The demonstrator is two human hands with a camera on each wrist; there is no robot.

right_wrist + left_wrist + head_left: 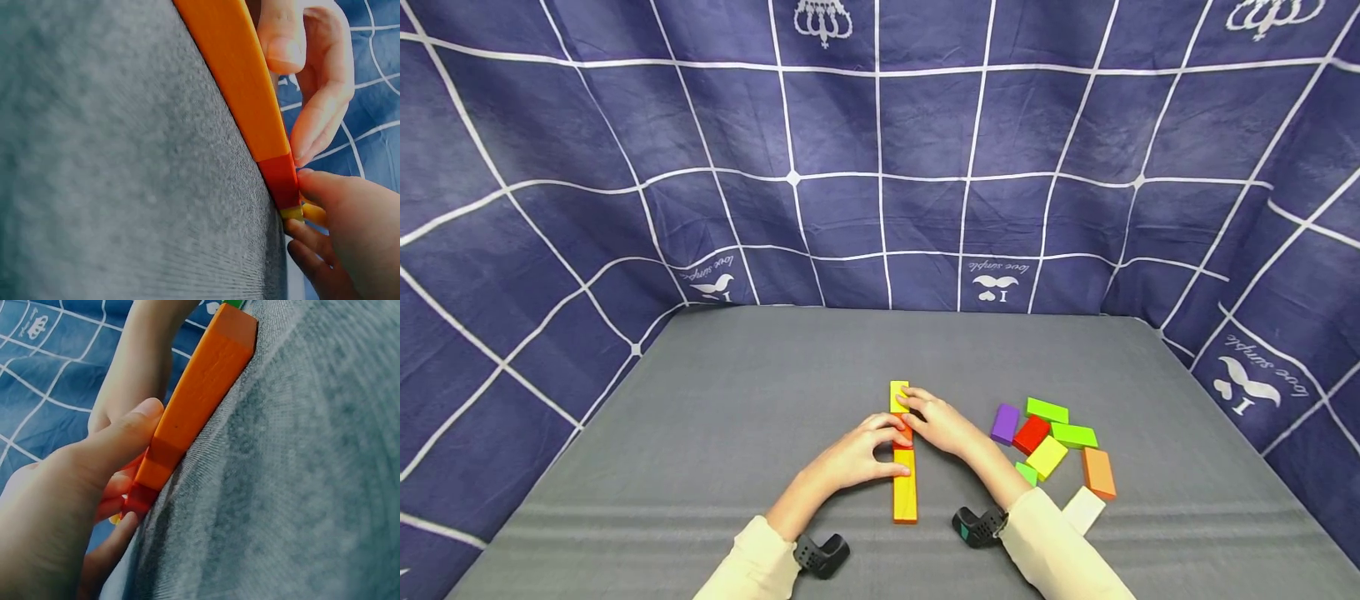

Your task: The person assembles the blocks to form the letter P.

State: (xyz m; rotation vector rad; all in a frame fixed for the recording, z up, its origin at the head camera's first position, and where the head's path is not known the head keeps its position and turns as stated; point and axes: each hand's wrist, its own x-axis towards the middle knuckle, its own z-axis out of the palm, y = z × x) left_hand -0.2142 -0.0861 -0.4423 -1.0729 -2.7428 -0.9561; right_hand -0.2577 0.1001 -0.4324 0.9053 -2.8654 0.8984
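Note:
On the grey cloth, a long orange-yellow block [906,496] [199,387] [234,81], a red block [906,431] [139,499] [280,181] and a yellow block [898,390] [292,214] lie end to end in a line. From the left, my left hand [856,454] [69,469] touches the line, its thumb on the long block and its fingers by the red one. Across from it, my right hand [943,425] [356,231] rests its thumb against the red block and its fingers at the yellow one. Fingers partly cover the red and yellow blocks.
Right of the hands lies a loose group: purple [1005,423], red [1032,435], yellow [1047,457], orange [1099,473] and white [1082,510] blocks, plus several green ones [1047,410]. Behind the grey surface [760,367] hangs a blue curtain [842,217] with white lines.

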